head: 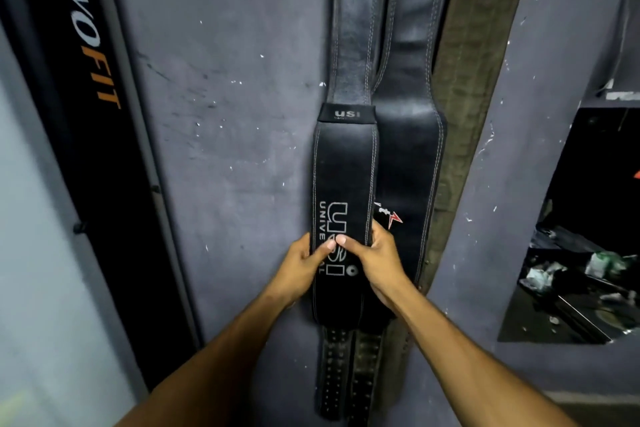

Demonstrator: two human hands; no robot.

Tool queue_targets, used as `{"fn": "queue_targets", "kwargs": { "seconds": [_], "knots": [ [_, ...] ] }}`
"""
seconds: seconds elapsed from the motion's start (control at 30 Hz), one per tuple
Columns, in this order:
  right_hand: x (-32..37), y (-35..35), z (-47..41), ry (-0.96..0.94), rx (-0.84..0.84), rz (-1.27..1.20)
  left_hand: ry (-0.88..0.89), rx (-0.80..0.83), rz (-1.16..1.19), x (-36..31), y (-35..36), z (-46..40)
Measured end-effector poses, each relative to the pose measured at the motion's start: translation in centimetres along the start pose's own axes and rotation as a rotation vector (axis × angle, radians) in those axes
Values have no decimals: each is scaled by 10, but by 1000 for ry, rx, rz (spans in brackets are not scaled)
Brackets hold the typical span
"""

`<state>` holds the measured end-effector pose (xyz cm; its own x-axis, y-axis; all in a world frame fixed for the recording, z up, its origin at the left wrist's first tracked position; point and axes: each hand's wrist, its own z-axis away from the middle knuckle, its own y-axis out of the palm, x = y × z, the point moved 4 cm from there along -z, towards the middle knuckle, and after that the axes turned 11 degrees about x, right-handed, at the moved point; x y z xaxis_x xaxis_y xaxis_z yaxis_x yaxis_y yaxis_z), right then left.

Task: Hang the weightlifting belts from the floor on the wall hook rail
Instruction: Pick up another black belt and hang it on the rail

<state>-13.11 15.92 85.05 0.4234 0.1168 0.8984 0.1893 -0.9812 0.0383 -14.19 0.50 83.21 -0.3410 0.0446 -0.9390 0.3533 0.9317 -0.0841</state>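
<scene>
Leather USI belt (343,184) looks stiff, heavy, slick-faced; left hand (304,269) and right hand (375,258) grip its wide padded section by both edges, thumbs in front.

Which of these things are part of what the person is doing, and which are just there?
Part of the job:
- USI belt, gripped by left hand and right hand
- second black belt hanging beside it
- olive belt behind

Just there:
- black banner with orange lettering
- clutter in the wall opening
</scene>
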Motion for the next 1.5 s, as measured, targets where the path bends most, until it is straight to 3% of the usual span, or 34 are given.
{"fn": "queue_targets", "kwargs": {
  "seconds": [0.13,0.37,0.6,0.87,1.03,1.5],
  "knots": [
    [-7,-2,3,21,56,-52,-2,27,-3,2,1,10],
    [-59,-13,51,159,86,225,-228,197,-78,69,9,55],
    [-81,-21,85,351,158,179,-302,304,-210,88,20,74],
    [-91,-36,128,395,139,211,-421,32,-212,95,54,111],
    [-98,-66,176,568,98,265,-506,-180,-192,96,85,158],
    [-159,-90,324,883,266,305,-755,-291,-127,145,162,303]
  ]
}}
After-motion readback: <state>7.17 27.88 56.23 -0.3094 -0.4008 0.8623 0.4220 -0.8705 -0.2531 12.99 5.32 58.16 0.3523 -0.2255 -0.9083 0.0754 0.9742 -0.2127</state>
